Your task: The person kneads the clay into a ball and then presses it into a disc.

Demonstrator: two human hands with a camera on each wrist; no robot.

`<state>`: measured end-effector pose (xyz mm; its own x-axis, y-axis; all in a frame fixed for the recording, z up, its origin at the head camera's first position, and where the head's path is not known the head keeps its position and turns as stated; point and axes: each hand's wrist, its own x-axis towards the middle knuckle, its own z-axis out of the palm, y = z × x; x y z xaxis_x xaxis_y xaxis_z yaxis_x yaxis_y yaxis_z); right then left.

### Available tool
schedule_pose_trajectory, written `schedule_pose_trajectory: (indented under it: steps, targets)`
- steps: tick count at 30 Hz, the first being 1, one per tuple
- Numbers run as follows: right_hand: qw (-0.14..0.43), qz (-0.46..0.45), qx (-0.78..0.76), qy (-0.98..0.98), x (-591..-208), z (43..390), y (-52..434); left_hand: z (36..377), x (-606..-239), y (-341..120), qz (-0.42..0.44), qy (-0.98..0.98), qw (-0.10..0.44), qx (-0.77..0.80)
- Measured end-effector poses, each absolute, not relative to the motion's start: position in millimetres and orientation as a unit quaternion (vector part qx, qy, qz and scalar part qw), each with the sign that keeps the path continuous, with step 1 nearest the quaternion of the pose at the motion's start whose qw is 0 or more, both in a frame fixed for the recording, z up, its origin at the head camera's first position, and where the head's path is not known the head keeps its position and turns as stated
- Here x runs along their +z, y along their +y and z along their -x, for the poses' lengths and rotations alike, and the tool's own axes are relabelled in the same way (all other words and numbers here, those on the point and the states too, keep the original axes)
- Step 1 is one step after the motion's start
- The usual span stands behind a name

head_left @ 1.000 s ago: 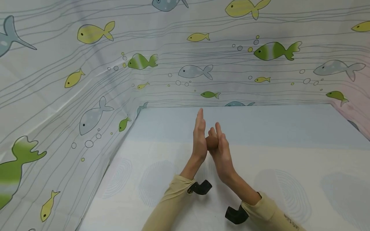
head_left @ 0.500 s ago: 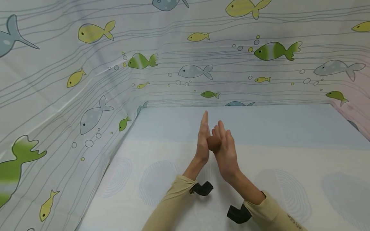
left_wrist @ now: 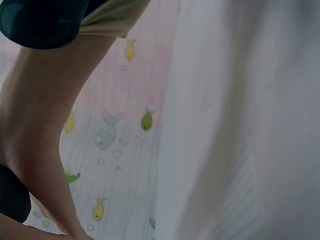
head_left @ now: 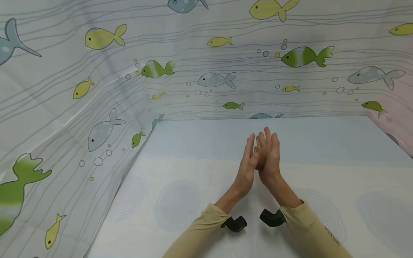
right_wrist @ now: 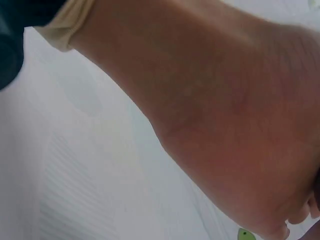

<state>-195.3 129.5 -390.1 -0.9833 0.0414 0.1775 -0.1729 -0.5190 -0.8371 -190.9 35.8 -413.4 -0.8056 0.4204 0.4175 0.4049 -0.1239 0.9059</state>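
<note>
Two hands at once: raised over the middle of the surface [head_left: 180,200], palm against palm, well clear of the fish-print curtain [head_left: 96,71] on the left.
Left sleeve [head_left: 200,233]: beige, with a black wrist camera [head_left: 235,224] strapped at the cuff.
Left hand [head_left: 246,168]: upright, palm turned right, pressed to the other hand.
Left fingers [head_left: 250,143]: straight, close together, pointing up and away, a little lower than the right ones.
Between the palms: nothing on show from the head view; anything held there is hidden by the hands, and neither wrist view reaches it.
Right hand [head_left: 269,157]: upright, palm turned left, touching the left along palm and fingertips.
Right fingers [head_left: 267,138]: straight, held together, not curled round anything.
Right cuff: second black camera [head_left: 272,217] at the end of the right sleeve [head_left: 309,229].
Step in hand, as a judgement: pressing or rolling between flat palms, above the surface rather than on it.
Next move, as a judgement: calls for even pressure and flat palms, sliding without letting a gap open at the bottom edge.
</note>
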Motion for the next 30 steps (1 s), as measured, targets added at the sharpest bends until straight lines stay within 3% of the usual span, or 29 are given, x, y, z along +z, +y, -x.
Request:
schedule_pose_trajectory:
  steps: [8,16,30]
  targets:
    - [0.071,-0.055,0.881,-0.465,-393.6,205.1,140.0,184.8,-410.9,38.3,-0.320,0.672,0.012,0.667]
    - [0.044,-0.054,0.866,-0.495,-401.9,199.8,127.4,188.4,-405.8,32.9,-0.310,0.669,-0.023,0.675]
    - [0.022,-0.144,0.831,-0.536,-405.4,174.3,80.1,220.8,-404.5,-0.2,-0.223,0.674,-0.100,0.697]
